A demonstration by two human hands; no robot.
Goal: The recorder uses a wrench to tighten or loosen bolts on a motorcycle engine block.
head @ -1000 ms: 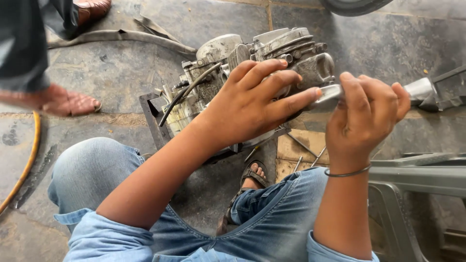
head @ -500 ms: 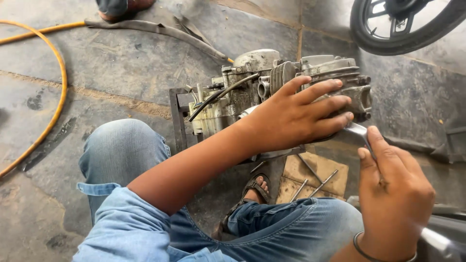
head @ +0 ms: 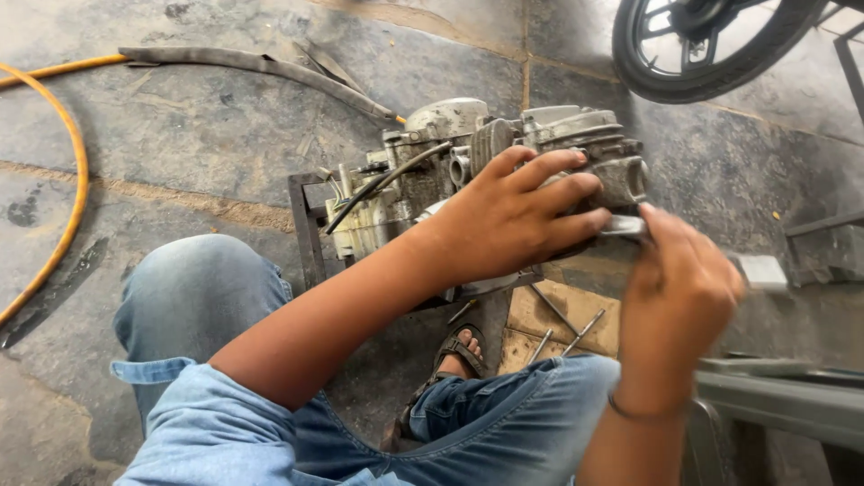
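A dirty grey motorcycle engine sits on a dark metal frame on the stone floor in front of my knees. My left hand rests flat on the engine's near side, fingers spread over its cylinder block. My right hand is closed around a shiny metal tool whose tip reaches the engine just under my left fingers. A black cable runs across the engine's top.
A motorcycle wheel stands at the top right. An orange hose curves along the left. A strip of dark rubber lies behind the engine. Long bolts lie on cardboard by my sandalled foot. A grey metal frame is at right.
The view has swung down and left. My right hand with the tool has come back up to the engine beside my left hand, which stays pressed on it.
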